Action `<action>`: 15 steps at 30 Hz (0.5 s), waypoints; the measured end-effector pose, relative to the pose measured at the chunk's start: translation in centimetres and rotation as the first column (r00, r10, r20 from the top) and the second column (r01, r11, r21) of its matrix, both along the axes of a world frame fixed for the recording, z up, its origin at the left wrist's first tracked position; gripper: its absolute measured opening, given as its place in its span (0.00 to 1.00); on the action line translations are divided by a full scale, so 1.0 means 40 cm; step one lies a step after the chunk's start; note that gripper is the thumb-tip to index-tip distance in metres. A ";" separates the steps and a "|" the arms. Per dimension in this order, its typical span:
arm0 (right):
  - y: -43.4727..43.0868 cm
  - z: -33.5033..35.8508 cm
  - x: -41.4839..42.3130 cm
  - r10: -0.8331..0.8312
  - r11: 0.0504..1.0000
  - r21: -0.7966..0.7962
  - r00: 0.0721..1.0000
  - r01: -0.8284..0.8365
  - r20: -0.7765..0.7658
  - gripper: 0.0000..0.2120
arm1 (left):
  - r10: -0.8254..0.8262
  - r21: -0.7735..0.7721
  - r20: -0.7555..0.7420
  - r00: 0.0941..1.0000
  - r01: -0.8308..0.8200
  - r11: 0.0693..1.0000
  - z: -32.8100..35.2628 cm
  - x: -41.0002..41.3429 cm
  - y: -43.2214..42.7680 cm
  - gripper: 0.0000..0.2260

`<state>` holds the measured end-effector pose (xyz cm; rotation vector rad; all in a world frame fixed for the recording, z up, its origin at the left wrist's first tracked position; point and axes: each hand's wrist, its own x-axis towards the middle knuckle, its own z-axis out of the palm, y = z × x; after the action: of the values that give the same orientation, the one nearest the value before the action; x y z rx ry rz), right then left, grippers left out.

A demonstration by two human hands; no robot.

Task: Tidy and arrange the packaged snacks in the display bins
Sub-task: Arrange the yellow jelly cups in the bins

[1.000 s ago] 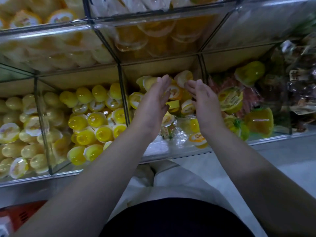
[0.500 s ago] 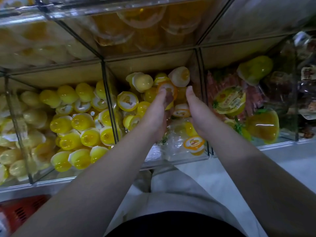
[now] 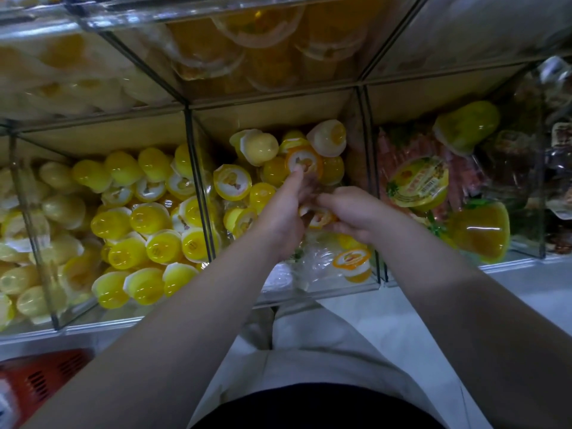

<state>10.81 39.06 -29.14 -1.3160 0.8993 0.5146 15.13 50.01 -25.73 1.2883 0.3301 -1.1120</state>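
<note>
Head view, the only one. The fingers of my left hand (image 3: pixel 278 212) are motion-blurred where they meet the right, so I can't tell if it grips anything. One finger points forward at the orange-rimmed cup (image 3: pixel 305 164); contact unclear.

My right hand (image 3: pixel 353 212) is curled narrow, fingers wrapped on a small jelly cup (image 3: pixel 320 217) wedged between both hands. That cup is mostly hidden by fingers.

Both hands are inside the middle bin (image 3: pixel 309 294), which has clear walls. Yellow cups are piled ahead of and left of the left hand. Just below the right wrist a loose cup (image 3: pixel 353 263) sits on crumpled clear wrap (image 3: pixel 309 261).

Past the divider, left of my left arm, is the packed yellow-cup bin (image 3: pixel 148 218). Right of the right hand are larger jelly tubs (image 3: pixel 418 181). The upper bins (image 3: pixel 247 41) overhead have hazy contents. A red basket (image 3: pixel 40 379) left of the left forearm is cut off by the frame. Pale floor (image 3: pixel 526 292) lies beside the right forearm.
</note>
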 end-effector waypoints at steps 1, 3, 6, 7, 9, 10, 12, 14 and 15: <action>-0.001 0.007 -0.002 0.006 1.000 0.008 1.000 -0.006 -0.002 0.06 | 0.007 -0.012 0.010 1.000 -0.007 1.000 0.004 0.002 0.007 0.24; 0.000 0.025 -0.005 -0.015 0.998 0.066 1.000 0.014 0.012 0.06 | 0.025 -0.041 0.025 0.999 -0.024 0.999 0.015 0.007 0.022 0.21; 0.011 0.049 -0.016 -0.035 0.986 0.163 0.998 0.025 0.057 0.09 | 0.019 -0.044 0.056 0.998 -0.016 0.999 0.033 0.013 0.052 0.15; 0.019 0.063 -0.019 -0.034 0.984 0.179 0.996 0.019 0.080 0.10 | 0.022 -0.030 0.068 0.997 -0.020 0.999 0.037 0.015 0.063 0.13; 0.037 0.089 -0.024 -0.050 0.979 0.204 0.992 0.025 0.116 0.10 | 0.022 0.002 0.094 0.995 -0.022 1.000 0.050 0.019 0.085 0.10; 0.048 0.103 -0.025 -0.065 0.975 0.220 0.990 0.036 0.127 0.11 | 0.020 0.017 0.100 0.995 -0.022 1.000 0.059 0.022 0.097 0.10; 0.070 0.136 -0.023 -0.082 0.966 0.253 0.988 0.047 0.132 0.13 | 0.017 0.044 0.111 0.994 -0.022 0.999 0.082 0.031 0.120 0.10; 0.092 0.165 -0.018 -0.100 0.960 0.273 0.987 0.062 0.125 0.19 | 0.005 0.070 0.141 0.990 -0.015 0.997 0.110 0.043 0.148 0.09; 0.104 0.179 -0.014 -0.105 0.958 0.278 0.987 0.067 0.123 0.21 | -0.001 0.075 0.157 0.988 -0.011 0.997 0.123 0.050 0.164 0.10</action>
<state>10.24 43.23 -21.96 -1.0429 0.7394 0.4563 17.13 56.57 -20.80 1.4325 0.2599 -0.9943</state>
